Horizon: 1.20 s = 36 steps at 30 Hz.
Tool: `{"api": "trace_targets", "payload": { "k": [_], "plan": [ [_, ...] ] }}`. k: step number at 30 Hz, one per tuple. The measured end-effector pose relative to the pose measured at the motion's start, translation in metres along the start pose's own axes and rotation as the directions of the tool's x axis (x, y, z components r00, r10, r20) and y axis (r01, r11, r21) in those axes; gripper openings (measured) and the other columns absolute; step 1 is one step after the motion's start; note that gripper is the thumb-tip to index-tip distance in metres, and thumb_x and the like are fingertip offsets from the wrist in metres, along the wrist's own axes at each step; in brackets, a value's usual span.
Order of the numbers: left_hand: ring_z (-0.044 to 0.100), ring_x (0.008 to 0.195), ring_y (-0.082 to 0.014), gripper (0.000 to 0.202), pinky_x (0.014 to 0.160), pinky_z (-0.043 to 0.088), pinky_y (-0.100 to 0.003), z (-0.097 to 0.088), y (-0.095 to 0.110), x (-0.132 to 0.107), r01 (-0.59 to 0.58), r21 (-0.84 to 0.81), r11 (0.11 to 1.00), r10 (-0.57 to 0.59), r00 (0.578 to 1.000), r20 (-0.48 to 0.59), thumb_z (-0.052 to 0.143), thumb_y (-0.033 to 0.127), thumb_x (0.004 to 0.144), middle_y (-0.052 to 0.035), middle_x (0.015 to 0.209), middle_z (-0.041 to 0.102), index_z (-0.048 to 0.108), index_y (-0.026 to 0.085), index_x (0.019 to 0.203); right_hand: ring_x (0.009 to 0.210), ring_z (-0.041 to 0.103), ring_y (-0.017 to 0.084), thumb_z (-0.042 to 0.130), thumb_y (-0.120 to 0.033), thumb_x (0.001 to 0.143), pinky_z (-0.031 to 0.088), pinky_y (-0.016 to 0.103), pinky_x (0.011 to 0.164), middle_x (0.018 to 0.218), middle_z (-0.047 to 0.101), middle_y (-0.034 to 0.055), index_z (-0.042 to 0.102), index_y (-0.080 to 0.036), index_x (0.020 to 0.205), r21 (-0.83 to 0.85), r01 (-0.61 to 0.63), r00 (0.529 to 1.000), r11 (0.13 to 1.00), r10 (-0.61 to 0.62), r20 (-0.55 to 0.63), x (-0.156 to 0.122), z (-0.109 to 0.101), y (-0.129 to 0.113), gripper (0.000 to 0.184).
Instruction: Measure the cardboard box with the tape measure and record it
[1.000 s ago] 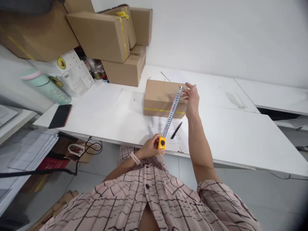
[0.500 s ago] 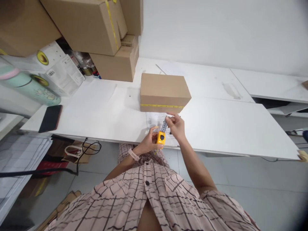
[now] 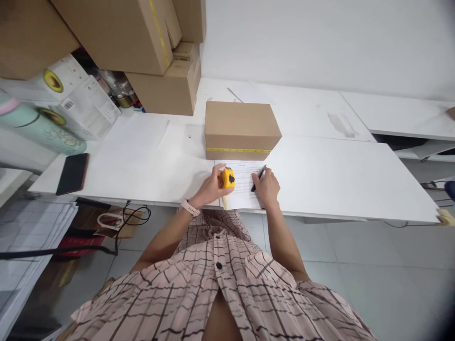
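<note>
My left hand point(image 3: 210, 185) is closed around a yellow tape measure point(image 3: 228, 178) with a black button, over the left side of a printed sheet point(image 3: 242, 194). No blade shows out of its case. On the sheet's right side lies my right hand point(image 3: 268, 188), its thumb and fingers closed on a black pen point(image 3: 259, 178) that slants up to the right. Just beyond the sheet sits a closed brown cardboard box point(image 3: 243, 121), with a yellow measuring strip point(image 3: 238, 150) along its front face.
More cardboard boxes point(image 3: 163, 92) are stacked at the back left. White cartons point(image 3: 87, 106), a mint bottle point(image 3: 42, 128) and a dark phone point(image 3: 73, 174) stand or lie at the left end of the white table point(image 3: 337, 180). Black cable point(image 3: 115, 227) hangs below its edge.
The tape measure's blade has gone back into its case, and my left hand has moved it up over the sheet. My right hand has let go of the blade and now holds the pen.
</note>
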<state>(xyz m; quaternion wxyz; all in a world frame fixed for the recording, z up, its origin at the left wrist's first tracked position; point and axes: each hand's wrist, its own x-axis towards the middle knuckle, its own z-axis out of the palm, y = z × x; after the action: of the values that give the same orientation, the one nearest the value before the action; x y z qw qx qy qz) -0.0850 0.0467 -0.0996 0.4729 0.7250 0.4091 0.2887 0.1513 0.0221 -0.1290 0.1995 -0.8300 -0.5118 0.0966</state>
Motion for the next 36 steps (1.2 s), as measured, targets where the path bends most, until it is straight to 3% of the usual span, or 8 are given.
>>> {"api": "trace_targets", "payload": {
  "k": [3, 6, 11, 17, 20, 25, 31, 36],
  "plan": [
    [0.063, 0.105, -0.0267, 0.074, 0.090, 0.051, -0.044, -0.021, 0.007, 0.028, -0.136, 0.391, 0.910, 0.152, 0.988, -0.008, 0.072, 0.029, 0.079, -0.0122, 0.126, 0.061, 0.035, 0.022, 0.143, 0.104, 0.061, 0.030, 0.044, -0.037, 0.098, 0.043, 0.036, 0.080, 0.120, 0.065, 0.0177, 0.049, -0.016, 0.134, -0.061, 0.022, 0.999, 0.998, -0.020, 0.039, 0.001, -0.002, -0.001, 0.042],
    [0.056, 0.118, -0.0302, 0.067, 0.097, 0.047, -0.044, -0.024, 0.010, 0.054, -0.267, 0.574, 0.775, 0.234, 0.963, 0.132, 0.064, 0.021, 0.080, -0.0123, 0.136, 0.057, 0.040, 0.020, 0.143, 0.096, 0.063, 0.029, 0.040, -0.027, 0.097, 0.043, 0.036, 0.078, 0.113, 0.067, 0.0183, 0.046, -0.014, 0.136, -0.096, 0.015, 0.997, 0.995, -0.007, 0.080, 0.004, -0.004, 0.001, 0.041],
    [0.050, 0.122, -0.0320, 0.068, 0.102, 0.041, -0.046, -0.005, 0.001, 0.082, -0.447, 0.613, 0.652, 0.283, 0.893, 0.351, 0.053, 0.009, 0.077, -0.0137, 0.141, 0.055, 0.043, 0.014, 0.144, 0.084, 0.063, 0.027, 0.038, -0.015, 0.093, 0.043, 0.035, 0.074, 0.100, 0.069, 0.0179, 0.050, -0.011, 0.133, -0.080, 0.047, 0.998, 0.996, -0.044, 0.040, 0.010, 0.002, 0.011, 0.042],
    [0.049, 0.125, -0.0302, 0.067, 0.108, 0.036, -0.047, 0.012, 0.004, 0.097, -0.499, 0.549, 0.671, 0.298, 0.859, 0.416, 0.049, 0.004, 0.076, -0.0119, 0.140, 0.056, 0.048, 0.017, 0.142, 0.081, 0.059, 0.025, 0.037, -0.019, 0.092, 0.044, 0.035, 0.076, 0.093, 0.066, 0.0148, 0.060, -0.013, 0.115, 0.048, 0.119, 0.993, 0.992, -0.119, -0.019, 0.013, 0.011, 0.025, 0.033],
    [0.049, 0.127, -0.0305, 0.068, 0.107, 0.038, -0.046, 0.009, 0.012, 0.089, -0.476, 0.484, 0.734, 0.318, 0.871, 0.374, 0.053, 0.008, 0.077, -0.0123, 0.141, 0.056, 0.046, 0.017, 0.143, 0.082, 0.058, 0.025, 0.037, -0.021, 0.092, 0.044, 0.036, 0.078, 0.093, 0.066, 0.0149, 0.062, -0.013, 0.112, 0.090, 0.112, 0.994, 0.990, -0.110, -0.027, 0.012, 0.011, 0.026, 0.034],
    [0.054, 0.122, -0.0304, 0.075, 0.100, 0.045, -0.044, -0.026, 0.015, 0.050, -0.243, 0.518, 0.820, 0.199, 0.970, 0.139, 0.063, 0.023, 0.078, -0.0102, 0.143, 0.055, 0.037, 0.021, 0.148, 0.083, 0.057, 0.023, 0.035, -0.028, 0.090, 0.045, 0.037, 0.080, 0.095, 0.067, 0.0127, 0.066, -0.014, 0.110, 0.328, 0.114, 0.993, 0.938, -0.100, -0.059, 0.006, 0.007, 0.033, 0.039],
    [0.054, 0.118, -0.0338, 0.068, 0.098, 0.044, -0.048, -0.066, -0.006, 0.014, -0.002, 0.734, 0.679, 0.031, 0.999, -0.026, 0.058, 0.024, 0.083, -0.0130, 0.132, 0.061, 0.040, 0.018, 0.148, 0.071, 0.051, 0.018, 0.044, -0.029, 0.081, 0.045, 0.035, 0.075, 0.073, 0.056, 0.0004, 0.069, -0.016, 0.116, 0.726, 0.010, 1.000, 0.687, -0.006, -0.009, -0.002, 0.007, 0.053, 0.045],
    [0.052, 0.120, -0.0350, 0.067, 0.100, 0.042, -0.050, -0.067, -0.019, 0.017, 0.013, 0.781, 0.624, -0.007, 1.000, -0.011, 0.054, 0.021, 0.084, -0.0141, 0.134, 0.059, 0.040, 0.017, 0.149, 0.075, 0.051, 0.016, 0.053, -0.026, 0.074, 0.046, 0.035, 0.078, 0.082, 0.057, -0.0002, 0.065, -0.017, 0.122, 0.740, 0.062, 0.998, 0.670, -0.023, -0.063, -0.005, 0.014, 0.052, 0.050]
  ]
}}
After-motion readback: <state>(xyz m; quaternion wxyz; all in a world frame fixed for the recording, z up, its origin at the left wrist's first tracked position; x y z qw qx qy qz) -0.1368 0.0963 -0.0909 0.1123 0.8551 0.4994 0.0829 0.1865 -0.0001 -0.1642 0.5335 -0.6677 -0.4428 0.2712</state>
